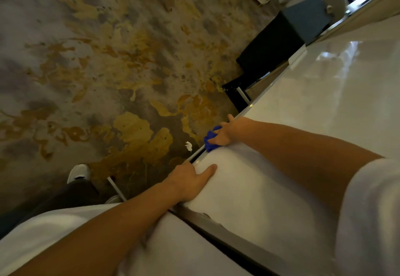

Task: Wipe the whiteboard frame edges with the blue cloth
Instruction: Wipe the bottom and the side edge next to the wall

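The whiteboard [324,94] fills the right side, its glossy white face running diagonally. Its grey metal frame edge [218,221] runs from lower right up to the middle. My right hand [227,132] is shut on a crumpled blue cloth [211,139] and presses it onto the frame edge near the middle of the view. My left hand [190,180] grips the same edge lower down, fingers wrapped over the frame and thumb lying on the white face. The fingers of the left hand are hidden behind the edge.
A patterned grey and yellow carpet [108,70] lies below. A small white scrap [188,146] sits on it near the frame. A black stand base [266,57] and the board's metal legs [116,189] are close by. My white shoe [79,173] shows at lower left.
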`<move>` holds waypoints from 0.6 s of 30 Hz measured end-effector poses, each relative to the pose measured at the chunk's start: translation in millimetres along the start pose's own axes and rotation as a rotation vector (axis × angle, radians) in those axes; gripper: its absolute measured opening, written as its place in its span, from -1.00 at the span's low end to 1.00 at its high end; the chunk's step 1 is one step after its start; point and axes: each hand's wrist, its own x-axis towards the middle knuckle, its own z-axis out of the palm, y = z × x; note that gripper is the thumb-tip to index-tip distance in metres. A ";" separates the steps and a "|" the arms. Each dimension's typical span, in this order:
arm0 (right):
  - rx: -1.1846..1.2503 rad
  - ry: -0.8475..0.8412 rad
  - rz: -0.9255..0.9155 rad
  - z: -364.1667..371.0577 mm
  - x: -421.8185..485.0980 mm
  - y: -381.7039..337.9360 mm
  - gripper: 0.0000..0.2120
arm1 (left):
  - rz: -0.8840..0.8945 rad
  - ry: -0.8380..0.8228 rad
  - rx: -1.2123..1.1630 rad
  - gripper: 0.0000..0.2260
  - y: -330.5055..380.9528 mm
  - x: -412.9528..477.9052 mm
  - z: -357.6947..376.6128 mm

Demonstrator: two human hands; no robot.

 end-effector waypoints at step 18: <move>-0.019 -0.001 -0.193 -3.9 14.8 -13.2 -0.21 | -0.052 -0.135 -0.124 0.00 21.6 40.0 -18.7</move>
